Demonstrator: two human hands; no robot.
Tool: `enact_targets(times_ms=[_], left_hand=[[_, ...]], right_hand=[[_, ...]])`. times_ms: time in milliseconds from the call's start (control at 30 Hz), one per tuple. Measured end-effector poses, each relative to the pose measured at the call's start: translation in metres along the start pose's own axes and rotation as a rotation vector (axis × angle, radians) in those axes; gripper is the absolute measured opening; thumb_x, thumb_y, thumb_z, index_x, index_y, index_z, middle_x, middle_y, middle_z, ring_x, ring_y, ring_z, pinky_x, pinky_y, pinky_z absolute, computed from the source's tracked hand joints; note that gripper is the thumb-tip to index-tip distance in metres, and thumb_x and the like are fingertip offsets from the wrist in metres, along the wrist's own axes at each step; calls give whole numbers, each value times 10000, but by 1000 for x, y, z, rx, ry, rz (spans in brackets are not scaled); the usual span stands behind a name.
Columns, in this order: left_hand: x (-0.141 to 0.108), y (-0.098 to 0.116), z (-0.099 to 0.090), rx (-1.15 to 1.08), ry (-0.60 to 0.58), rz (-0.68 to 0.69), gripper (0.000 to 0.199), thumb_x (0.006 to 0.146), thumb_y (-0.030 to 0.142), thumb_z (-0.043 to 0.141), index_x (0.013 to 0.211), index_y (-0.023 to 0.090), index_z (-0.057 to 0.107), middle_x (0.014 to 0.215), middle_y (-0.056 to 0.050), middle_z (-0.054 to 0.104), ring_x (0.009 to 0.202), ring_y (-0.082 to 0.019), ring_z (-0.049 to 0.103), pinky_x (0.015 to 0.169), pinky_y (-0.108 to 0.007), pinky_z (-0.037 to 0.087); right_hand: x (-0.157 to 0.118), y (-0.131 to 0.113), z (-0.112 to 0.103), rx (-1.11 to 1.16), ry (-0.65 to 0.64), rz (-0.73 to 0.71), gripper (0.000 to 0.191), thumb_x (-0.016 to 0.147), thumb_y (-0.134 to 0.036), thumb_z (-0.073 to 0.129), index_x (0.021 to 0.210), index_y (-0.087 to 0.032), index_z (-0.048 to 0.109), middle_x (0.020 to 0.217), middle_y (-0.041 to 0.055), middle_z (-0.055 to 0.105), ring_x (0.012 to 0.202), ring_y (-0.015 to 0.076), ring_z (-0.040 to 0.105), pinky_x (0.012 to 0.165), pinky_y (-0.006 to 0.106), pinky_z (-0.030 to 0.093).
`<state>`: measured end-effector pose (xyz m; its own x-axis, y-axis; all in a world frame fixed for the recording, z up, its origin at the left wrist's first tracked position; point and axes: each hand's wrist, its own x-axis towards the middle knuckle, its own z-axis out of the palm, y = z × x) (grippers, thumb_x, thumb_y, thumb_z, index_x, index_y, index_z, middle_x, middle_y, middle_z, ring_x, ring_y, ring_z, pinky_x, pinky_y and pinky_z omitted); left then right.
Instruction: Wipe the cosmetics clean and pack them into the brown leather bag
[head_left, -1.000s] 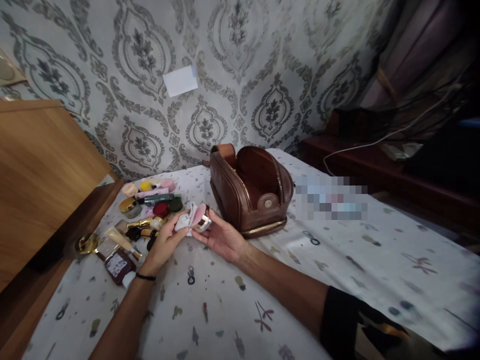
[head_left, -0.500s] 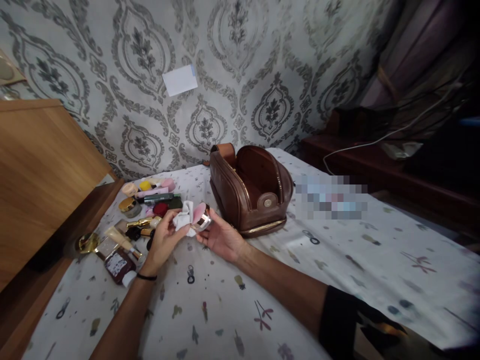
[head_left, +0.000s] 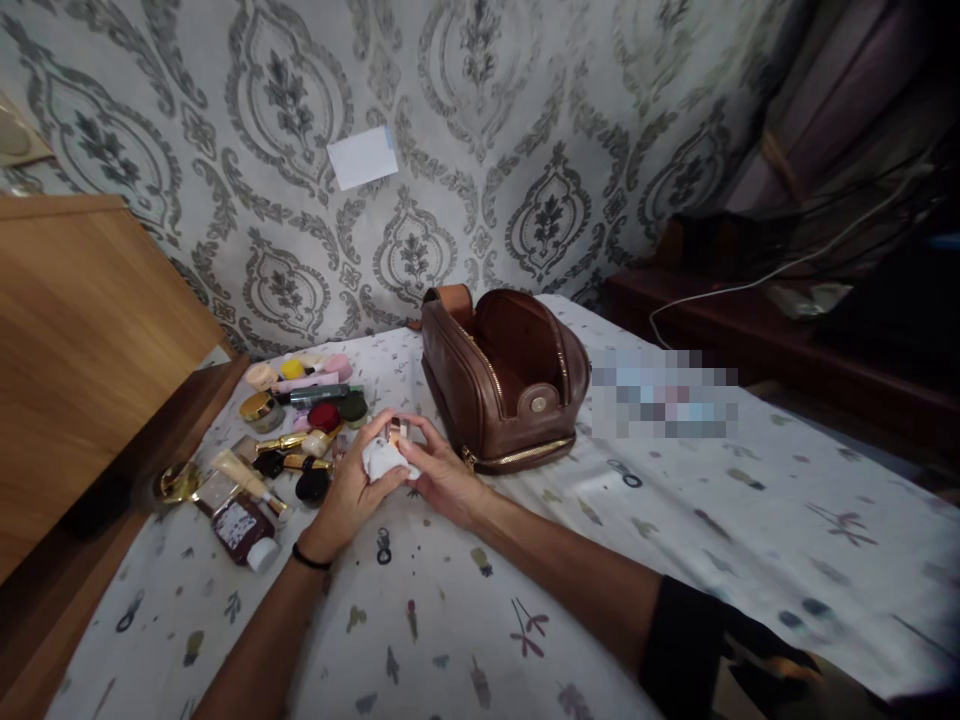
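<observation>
Qty: 1 wht cloth [head_left: 382, 462] & 1 shiny-banded jar [head_left: 397, 430] in fingers [head_left: 415, 457]. L of fingers: 1 dk-red btl [head_left: 241, 530], 1 gold-lid jar [head_left: 259, 411], 1 red-lid jar [head_left: 324, 416], 1 grn-lid jar [head_left: 352, 407]. R of fingers: 1 brn bag [head_left: 480, 390]. Above fingers: 1 wht card [head_left: 363, 160].

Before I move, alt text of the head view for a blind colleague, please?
Left hand and right hand hold a small jar and white cloth over a patterned sheet, between cosmetics at left and an open brown bag at right.
</observation>
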<state>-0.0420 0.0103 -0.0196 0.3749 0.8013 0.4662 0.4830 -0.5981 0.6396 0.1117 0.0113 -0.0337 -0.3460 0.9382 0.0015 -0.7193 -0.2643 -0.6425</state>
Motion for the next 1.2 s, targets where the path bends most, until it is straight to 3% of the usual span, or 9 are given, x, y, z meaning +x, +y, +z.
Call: enact_targets(times_ms=[167,300,433,533,700,833,1033,1200], left_hand=[[-2,4,1,-62,70,-78,543,893,406,577,1376,212,426,1343,-115,534,1230,-256,515,1047,-411,397],[-2,8,2,-135,100,-141,436,920,403,519,1309,213,469,1246,-94,576,1120,-225,558,987,-368,425],[0,11,3,-180,186,-232,379,929,425,487,1236,205,517,1150,-73,606,1041,-205,578,921,-325,453],[2,12,3,-219,273,-286,360,912,416,503,1200,204,540,1091,-58,609,981,-190,587,871,-303,470],[3,7,2,-406,332,-397,338,859,414,568,1128,210,571,906,-5,605,754,-139,579,663,-237,480],[3,-1,3,-537,387,-481,330,806,429,639,1023,181,618,860,-10,641,751,-149,610,667,-239,493],[3,-5,2,-587,379,-556,382,759,470,692,993,168,668,868,-22,689,759,-161,636,682,-248,499],[1,-5,0,-573,275,-500,423,788,448,672,1114,178,659,996,-47,689,833,-171,637,730,-256,498]], right_hand=[[-2,1,1,-85,-50,-42,453,700,-464,792,1084,-284,635,919,-9,673,851,161,611,716,274,486],[-3,1,1,-137,-71,-36,446,704,-434,795,1097,-283,648,888,-6,643,811,153,595,674,253,474],[-4,2,-1,-172,-101,-46,459,701,-412,800,1112,-281,642,927,3,611,852,163,597,729,285,500],[-5,4,-2,-244,-142,-59,483,705,-382,802,1146,-288,629,1010,8,587,861,151,595,765,294,496],[-5,5,-5,-371,-195,-111,547,696,-311,818,1202,-302,609,1118,9,540,950,141,570,835,277,464],[-3,6,-7,-388,-265,-109,623,683,-301,831,1246,-315,564,1203,23,540,1025,164,563,901,318,453],[-5,6,-5,-386,-228,-80,587,700,-351,816,1233,-307,573,1161,25,571,1009,171,574,867,316,469],[-8,5,-2,-335,-185,-24,531,729,-371,790,1216,-303,589,1073,21,572,972,176,587,827,323,506]])
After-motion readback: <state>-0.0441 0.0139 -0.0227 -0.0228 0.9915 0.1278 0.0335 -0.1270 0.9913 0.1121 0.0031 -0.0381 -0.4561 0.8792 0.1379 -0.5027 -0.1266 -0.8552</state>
